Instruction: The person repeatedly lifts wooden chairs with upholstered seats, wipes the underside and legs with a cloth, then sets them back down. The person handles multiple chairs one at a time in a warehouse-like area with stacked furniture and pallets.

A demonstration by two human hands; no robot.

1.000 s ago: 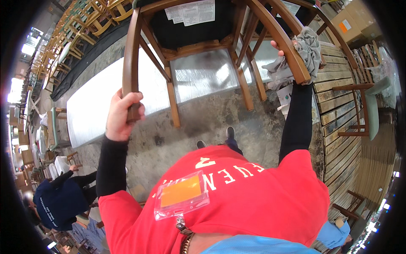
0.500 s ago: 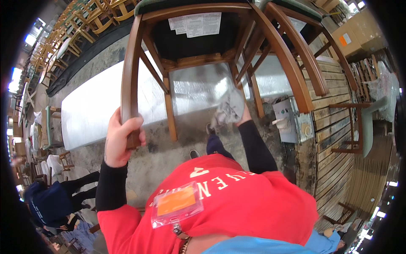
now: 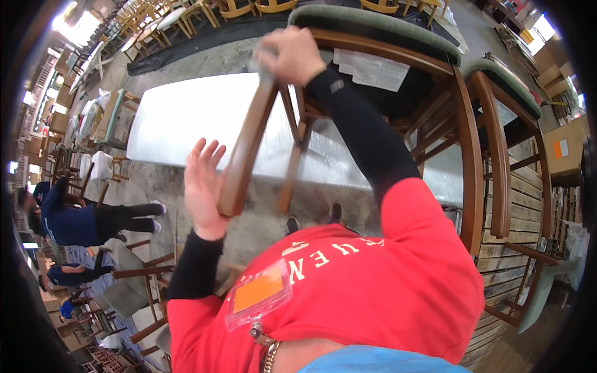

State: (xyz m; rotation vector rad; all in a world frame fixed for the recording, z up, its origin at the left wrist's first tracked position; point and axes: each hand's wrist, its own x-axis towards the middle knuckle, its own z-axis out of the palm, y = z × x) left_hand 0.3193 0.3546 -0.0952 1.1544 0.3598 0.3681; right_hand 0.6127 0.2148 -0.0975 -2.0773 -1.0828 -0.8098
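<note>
A brown wooden chair (image 3: 373,30) with a grey-green padded seat stands before me, its dark underside and pale paper labels showing. My right hand (image 3: 291,57) reaches across to the top of its left leg (image 3: 250,146), fingers curled over the corner. A pale blur under those fingers looks like the grey-white rag, mostly hidden and smeared by motion. Near the foot of the same leg, my left hand (image 3: 205,186) has its fingers spread; whether its palm touches the wood I cannot tell.
A second similar chair (image 3: 495,161) stands close on the right, by slatted wood (image 3: 519,208). Behind the first chair lies a long, shiny white surface (image 3: 193,118). A cardboard box (image 3: 566,149) sits far right. At left, a person in dark clothes (image 3: 74,222) is near more chairs.
My right hand has gone from low on the right, rag in it, up and left to the leg's top. My left hand has loosened its grip on the leg. The view has shifted.
</note>
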